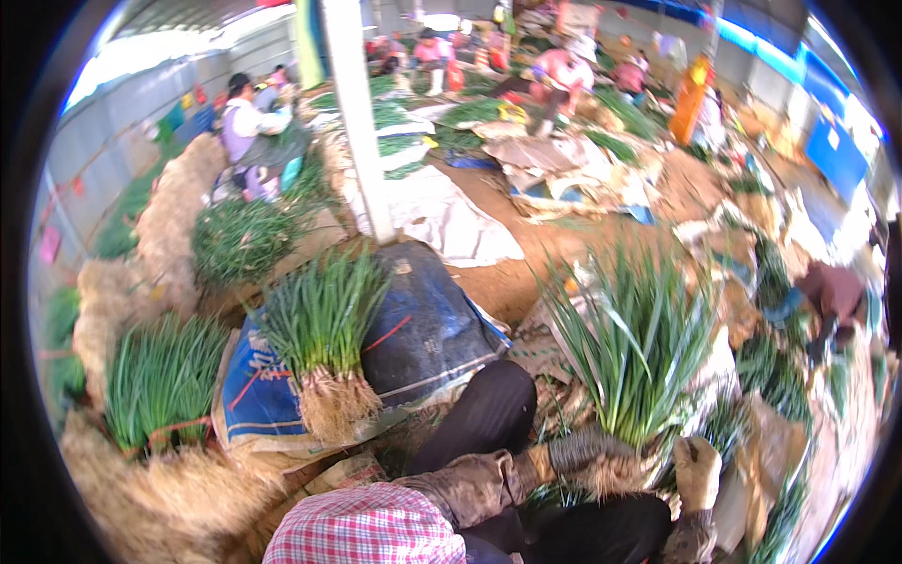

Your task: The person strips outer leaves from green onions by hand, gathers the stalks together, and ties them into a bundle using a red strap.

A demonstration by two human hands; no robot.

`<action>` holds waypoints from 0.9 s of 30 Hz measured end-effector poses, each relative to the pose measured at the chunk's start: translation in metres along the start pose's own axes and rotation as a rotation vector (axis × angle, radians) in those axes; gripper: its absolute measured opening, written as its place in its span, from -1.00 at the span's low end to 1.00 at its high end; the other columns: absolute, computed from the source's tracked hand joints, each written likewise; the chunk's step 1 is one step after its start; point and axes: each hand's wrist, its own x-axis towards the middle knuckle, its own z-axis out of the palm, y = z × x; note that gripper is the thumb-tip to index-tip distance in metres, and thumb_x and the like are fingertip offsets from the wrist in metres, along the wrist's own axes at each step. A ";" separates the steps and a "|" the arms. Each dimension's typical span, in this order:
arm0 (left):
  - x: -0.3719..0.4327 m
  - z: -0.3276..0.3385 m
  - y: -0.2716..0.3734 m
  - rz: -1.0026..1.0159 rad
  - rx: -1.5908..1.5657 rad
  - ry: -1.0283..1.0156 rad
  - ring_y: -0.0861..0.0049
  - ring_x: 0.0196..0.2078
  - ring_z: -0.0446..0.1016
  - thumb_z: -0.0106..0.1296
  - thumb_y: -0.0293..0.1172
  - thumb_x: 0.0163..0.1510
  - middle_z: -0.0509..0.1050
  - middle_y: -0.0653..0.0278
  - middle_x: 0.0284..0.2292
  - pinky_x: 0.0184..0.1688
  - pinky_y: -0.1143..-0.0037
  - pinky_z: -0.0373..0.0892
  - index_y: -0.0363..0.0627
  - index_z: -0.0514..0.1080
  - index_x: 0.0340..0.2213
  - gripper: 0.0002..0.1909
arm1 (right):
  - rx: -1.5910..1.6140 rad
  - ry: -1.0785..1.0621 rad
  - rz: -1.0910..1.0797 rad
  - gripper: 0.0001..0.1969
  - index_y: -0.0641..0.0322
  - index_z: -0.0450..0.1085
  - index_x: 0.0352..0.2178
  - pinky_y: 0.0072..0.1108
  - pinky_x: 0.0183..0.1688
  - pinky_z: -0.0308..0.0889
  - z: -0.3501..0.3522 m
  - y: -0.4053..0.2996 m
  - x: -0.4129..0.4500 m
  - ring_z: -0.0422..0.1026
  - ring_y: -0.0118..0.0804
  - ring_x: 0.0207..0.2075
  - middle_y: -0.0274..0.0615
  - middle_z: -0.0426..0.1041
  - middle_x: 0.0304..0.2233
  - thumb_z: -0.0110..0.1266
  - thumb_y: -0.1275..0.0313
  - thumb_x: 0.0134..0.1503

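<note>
My left hand, in a grey-coated work glove, is wrapped around the lower stalks of a large bunch of green onions. The leaves point away from me, and their stringy roots hang below the glove. Just right of the root end is my right hand, in a pale soiled glove with its fingers curled. Whether it pinches anything I cannot make out. Another bunch of green onions, roots towards me, lies on a blue woven sack ahead of my knee.
Tied onion bundles stand at the left beside rooty heaps. A white post rises beyond the sack. Loose onions lie near a seated person. Another person bends at the right; several others work farther back.
</note>
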 end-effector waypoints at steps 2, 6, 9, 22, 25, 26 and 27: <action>-0.012 0.005 -0.010 -0.248 -0.001 0.120 0.65 -0.64 0.30 0.03 -0.33 -0.14 0.41 0.32 -0.62 -0.60 0.65 0.24 -0.15 0.40 -0.52 -0.84 | -0.241 -0.199 -0.038 -0.75 0.39 0.37 -0.58 -0.56 -0.54 0.21 0.017 -0.016 0.030 0.28 -0.35 -0.64 -0.15 0.35 -0.68 0.06 0.33 -0.11; -0.026 0.004 -0.024 -0.356 -0.099 0.305 0.79 -0.79 0.21 0.08 -0.36 -0.20 0.38 0.41 -0.72 -0.78 0.75 0.12 -0.14 0.42 -0.51 -0.84 | -0.782 -0.666 0.083 -0.66 0.33 0.41 -0.51 -0.46 -0.30 0.34 0.050 -0.049 0.060 0.41 -0.15 -0.36 -0.02 0.43 -0.46 0.00 0.19 -0.12; -0.024 -0.001 -0.025 -0.394 -0.131 0.290 0.78 -0.79 0.22 0.09 -0.33 -0.21 0.38 0.40 -0.71 -0.79 0.74 0.11 -0.13 0.41 -0.52 -0.83 | -1.497 -1.069 -0.695 -0.78 0.06 0.46 -0.49 -0.58 -0.23 0.27 0.082 -0.001 0.073 0.38 -0.26 -0.25 -0.28 0.45 -0.42 -0.03 0.20 -0.03; -0.063 -0.018 0.021 -0.590 -0.541 0.506 0.75 -0.68 0.36 -0.09 -0.45 -0.01 0.43 0.38 -0.60 -0.64 0.76 0.34 -0.27 0.39 -0.44 -0.86 | 0.128 -0.354 -0.154 -0.93 0.35 0.35 -0.62 -0.58 -0.51 0.23 0.136 -0.015 0.010 0.34 -0.30 -0.62 -0.10 0.35 -0.68 0.02 0.56 -0.26; -0.079 -0.019 0.019 -0.520 -0.475 0.516 0.73 -0.63 0.38 -0.11 -0.47 0.00 0.44 0.37 -0.57 -0.58 0.75 0.36 -0.27 0.40 -0.41 -0.85 | -0.223 -0.174 -0.408 -0.93 0.34 0.34 -0.60 -0.62 -0.54 0.19 0.148 -0.013 -0.005 0.25 -0.49 -0.64 -0.19 0.30 -0.71 0.02 0.58 -0.24; -0.082 -0.018 0.017 -0.460 -0.435 0.509 0.73 -0.65 0.38 -0.11 -0.45 0.00 0.44 0.38 -0.58 -0.60 0.76 0.35 -0.27 0.40 -0.41 -0.85 | -0.218 -0.180 -0.405 -0.93 0.34 0.34 -0.60 -0.62 -0.54 0.19 0.149 -0.014 -0.005 0.25 -0.49 -0.64 -0.19 0.30 -0.71 0.02 0.58 -0.24; -0.080 -0.012 0.028 -0.474 -0.432 0.520 0.76 -0.66 0.36 -0.10 -0.41 0.01 0.43 0.40 -0.58 -0.61 0.77 0.33 -0.27 0.40 -0.42 -0.83 | -0.006 -0.230 -0.337 -0.94 0.34 0.36 -0.60 -0.62 -0.56 0.21 0.148 -0.013 -0.004 0.27 -0.49 -0.64 -0.16 0.33 -0.70 0.03 0.54 -0.17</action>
